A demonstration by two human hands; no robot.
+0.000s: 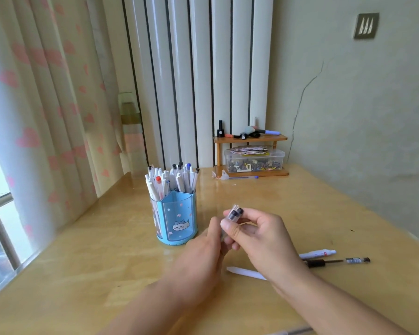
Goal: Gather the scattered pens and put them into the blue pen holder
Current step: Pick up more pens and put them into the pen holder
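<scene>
Pens point(235, 213) bunched upright, gripped by both left hand point(201, 259) & right hand point(261, 238), beside blue pen holder point(177, 220).

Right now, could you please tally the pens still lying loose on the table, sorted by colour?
White pens: 2, one partly under the right wrist and one with red print beyond it.
Dark clear pens: 1.
Blue-capped clear pens: 1, by the wooden shelf.
Total: 4.
Not counted: the pens bunched in the two hands' grip, or those in the blue pen holder.
</scene>
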